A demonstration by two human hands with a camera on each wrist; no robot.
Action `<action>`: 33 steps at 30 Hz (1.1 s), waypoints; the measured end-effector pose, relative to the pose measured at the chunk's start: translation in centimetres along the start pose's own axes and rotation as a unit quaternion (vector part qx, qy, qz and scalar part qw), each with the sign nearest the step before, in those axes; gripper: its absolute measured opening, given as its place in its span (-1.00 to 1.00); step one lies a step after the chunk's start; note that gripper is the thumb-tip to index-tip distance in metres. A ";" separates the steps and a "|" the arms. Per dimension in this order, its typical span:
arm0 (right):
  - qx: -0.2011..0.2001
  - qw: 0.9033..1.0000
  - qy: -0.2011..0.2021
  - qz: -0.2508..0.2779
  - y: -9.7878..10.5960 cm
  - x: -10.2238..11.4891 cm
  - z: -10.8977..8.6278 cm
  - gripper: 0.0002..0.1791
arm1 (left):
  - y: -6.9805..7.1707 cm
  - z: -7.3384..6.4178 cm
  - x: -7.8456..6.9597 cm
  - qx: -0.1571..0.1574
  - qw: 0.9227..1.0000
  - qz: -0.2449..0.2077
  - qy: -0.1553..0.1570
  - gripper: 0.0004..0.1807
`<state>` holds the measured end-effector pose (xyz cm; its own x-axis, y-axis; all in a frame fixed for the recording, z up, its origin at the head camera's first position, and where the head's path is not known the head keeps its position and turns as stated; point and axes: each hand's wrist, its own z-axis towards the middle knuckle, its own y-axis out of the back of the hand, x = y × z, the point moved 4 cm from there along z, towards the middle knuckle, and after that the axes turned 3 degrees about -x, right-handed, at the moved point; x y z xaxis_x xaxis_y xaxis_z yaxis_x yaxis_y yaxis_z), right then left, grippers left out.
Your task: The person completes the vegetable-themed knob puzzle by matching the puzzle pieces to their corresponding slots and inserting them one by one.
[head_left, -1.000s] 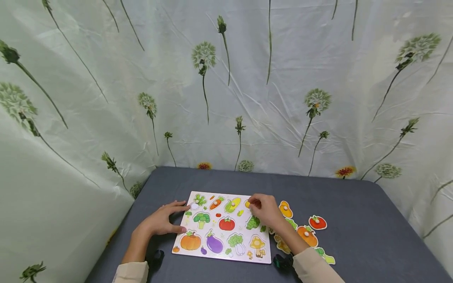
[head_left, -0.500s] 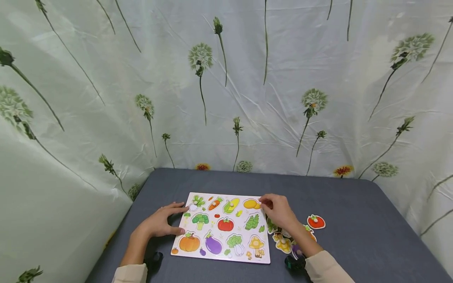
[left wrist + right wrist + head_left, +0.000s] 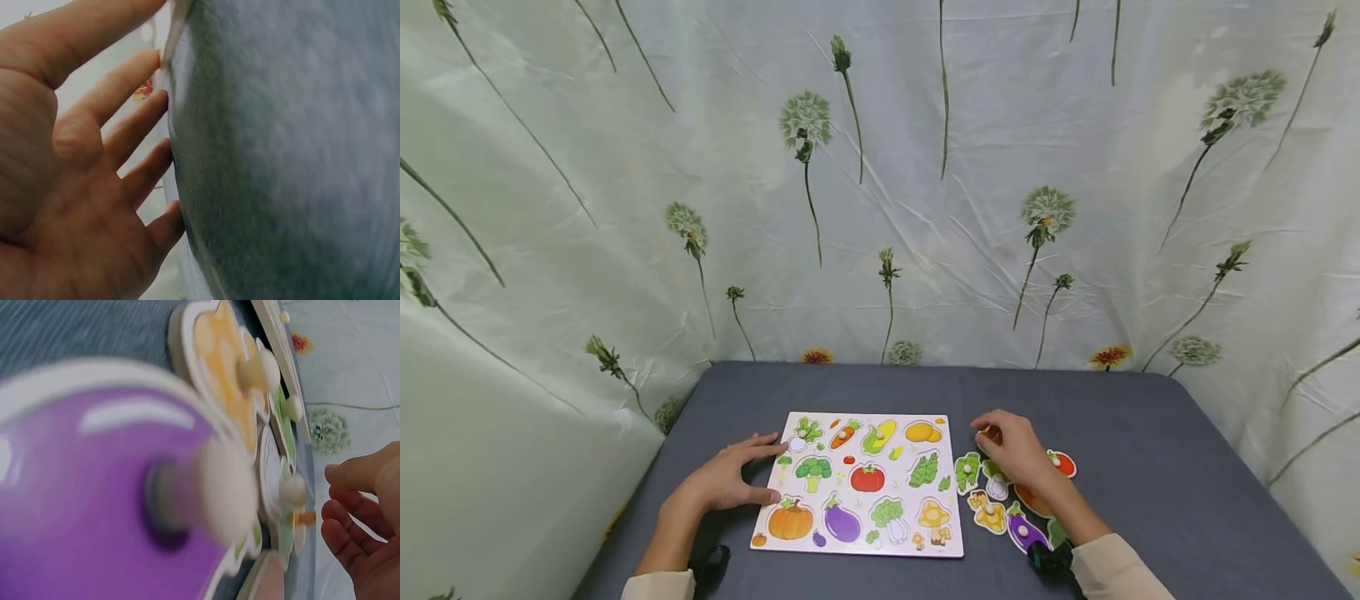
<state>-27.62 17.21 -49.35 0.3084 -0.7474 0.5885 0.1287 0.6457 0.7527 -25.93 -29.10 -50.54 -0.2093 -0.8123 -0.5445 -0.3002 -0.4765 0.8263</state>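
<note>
My left hand (image 3: 726, 475) rests its fingers and thumb along the left edge of a white vegetable puzzle board (image 3: 820, 556); in the left wrist view the fingers (image 3: 119, 87) look spread and straight. Beyond the board's right edge, my right hand (image 3: 1011, 446) hovers with loosely bent fingers. An orange-yellow puzzle piece (image 3: 992, 434) shows partly beneath them. Nothing is visible between the fingers (image 3: 350, 475) in the right wrist view. Nearby lie knobbed puzzle pieces: a green one (image 3: 967, 473), a yellow mushroom (image 3: 988, 512) and a purple eggplant (image 3: 1024, 527).
More pieces, including a red tomato (image 3: 1062, 463) and an orange pumpkin (image 3: 1030, 500), lie partly hidden by my right arm. Turnip, carrot (image 3: 845, 434) and corn (image 3: 878, 437) pieces with knobs sit in the board's top row. A dandelion-print curtain (image 3: 850, 208) hangs behind the grey table (image 3: 1150, 467).
My right hand has moved right, from the board's upper right area, off the board to above the orange-yellow piece. My left hand stays at the board's edge. The head view has shifted slightly.
</note>
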 end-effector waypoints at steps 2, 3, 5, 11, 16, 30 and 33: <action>0.009 1.000 -0.003 0.004 0.2 -0.1 -0.1 -0.83 | 0.3 -0.1 -0.1 0.002 1.000 0.004 0.005 -0.04; 0.013 1.000 -0.004 0.006 0.3 -0.2 -0.2 -0.82 | 0.3 -0.1 -0.2 0.002 1.000 0.006 0.005 -0.04; 0.019 1.000 0.002 0.001 0.5 -0.4 -0.4 -0.82 | 0.4 -0.1 -0.2 0.001 1.000 0.008 -0.001 -0.04; 0.030 0.999 0.024 -0.011 0.7 -1.2 -0.8 -0.80 | -0.2 -0.4 0.0 0.000 1.000 0.000 -0.020 -0.07; 0.025 0.999 0.032 -0.011 1.0 -1.6 -0.6 -0.76 | -0.5 -0.7 0.0 -0.003 1.000 -0.010 -0.019 -0.07; 0.023 0.999 0.009 -0.030 0.9 -2.6 -1.0 -0.74 | -0.3 -0.8 0.0 -0.001 1.000 -0.007 -0.024 -0.07; 0.024 0.999 0.002 -0.029 0.9 -2.8 -1.0 -0.74 | -0.2 -0.7 -0.1 -0.004 1.000 -0.004 -0.025 -0.07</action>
<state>-27.44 20.02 -50.59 0.3052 -0.7827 0.5425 0.1004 0.5929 0.7990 -25.17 -29.20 -50.53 -0.2522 -0.7907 -0.5579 -0.2944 -0.4865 0.8226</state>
